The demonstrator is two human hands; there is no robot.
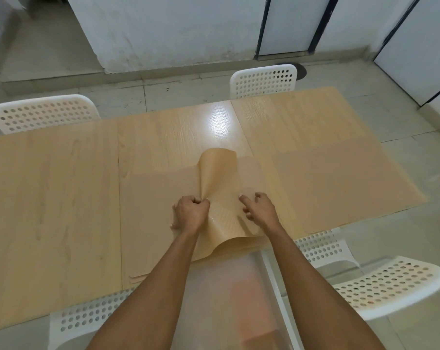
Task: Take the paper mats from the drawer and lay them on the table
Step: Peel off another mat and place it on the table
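Both hands work at the near edge of the table. The left hand (190,212) is closed, pinching the curled top paper mat (220,183); the right hand (260,207) rests on it with fingers loosely bent, gripping nothing. The light wood table (54,198) fills the middle. White perforated chairs (46,113) stand at ten, one, four and seven o'clock. A laid mat (340,183) lies flat at three o'clock. The stack of mats (153,210) sits under the hands, at six o'clock on the tabletop.

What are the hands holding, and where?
The left hand pinches the curled-up paper mat at its left edge; the right hand touches its lower middle.
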